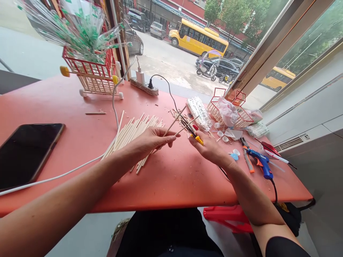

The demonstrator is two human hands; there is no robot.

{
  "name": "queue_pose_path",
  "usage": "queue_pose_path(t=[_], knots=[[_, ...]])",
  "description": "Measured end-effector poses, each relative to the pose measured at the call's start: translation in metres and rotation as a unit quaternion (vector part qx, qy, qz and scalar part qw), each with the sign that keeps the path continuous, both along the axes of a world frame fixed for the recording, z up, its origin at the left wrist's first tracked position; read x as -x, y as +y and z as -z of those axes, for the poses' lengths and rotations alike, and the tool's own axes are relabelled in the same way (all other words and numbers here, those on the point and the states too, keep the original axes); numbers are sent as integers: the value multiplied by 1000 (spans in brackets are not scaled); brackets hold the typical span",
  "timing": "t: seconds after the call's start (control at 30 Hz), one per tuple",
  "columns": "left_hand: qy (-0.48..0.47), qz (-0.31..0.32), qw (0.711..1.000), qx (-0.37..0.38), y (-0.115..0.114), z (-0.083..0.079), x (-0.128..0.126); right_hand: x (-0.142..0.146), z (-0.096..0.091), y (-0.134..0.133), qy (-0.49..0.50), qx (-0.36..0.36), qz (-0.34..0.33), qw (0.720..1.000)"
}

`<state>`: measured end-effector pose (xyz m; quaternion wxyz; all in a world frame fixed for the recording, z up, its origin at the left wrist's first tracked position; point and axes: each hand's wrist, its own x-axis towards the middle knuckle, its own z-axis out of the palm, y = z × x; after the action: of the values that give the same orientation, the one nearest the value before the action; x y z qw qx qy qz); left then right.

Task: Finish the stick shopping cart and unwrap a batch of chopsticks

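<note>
Two thin wooden sticks [175, 120] are pinched in my left hand [151, 139], with their far ends pointing up and to the right. Under that hand and forearm lies a loose pile of pale wooden sticks [134, 130]. My right hand [210, 147] is closed around a yellow-handled cutting tool that looks like pliers [199, 140]. Its dark jaws point up and left, close beside the held sticks; whether they touch I cannot tell. Short wood scraps [177, 115] are scattered behind the tool.
A miniature cart [93, 76] filled with clear wrap stands back left, near a power strip [144, 86]. A phone [29, 150] and white cable lie left. To the right are a foil packet [199, 112], red frames [214, 107], pliers [248, 157] and a blue glue gun [261, 162].
</note>
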<state>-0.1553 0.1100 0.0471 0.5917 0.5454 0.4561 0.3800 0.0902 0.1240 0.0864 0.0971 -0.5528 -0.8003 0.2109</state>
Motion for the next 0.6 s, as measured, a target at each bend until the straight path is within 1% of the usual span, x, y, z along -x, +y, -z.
queue_pose_path(t=[0.17,0.3,0.47,0.6], knots=[[-38,7,999,-4,-5,-5,-4,2,-1,-1,24,12,0,1000],[-49,26,998,-10,-5,-3,-4,1,-3,-2,34,25,4,999],[-30,62,997,-26,-4,-3,1,0,-4,-4,58,35,-6,998],[-19,93,995,-27,-2,-4,5,1,-1,-6,67,26,-39,997]])
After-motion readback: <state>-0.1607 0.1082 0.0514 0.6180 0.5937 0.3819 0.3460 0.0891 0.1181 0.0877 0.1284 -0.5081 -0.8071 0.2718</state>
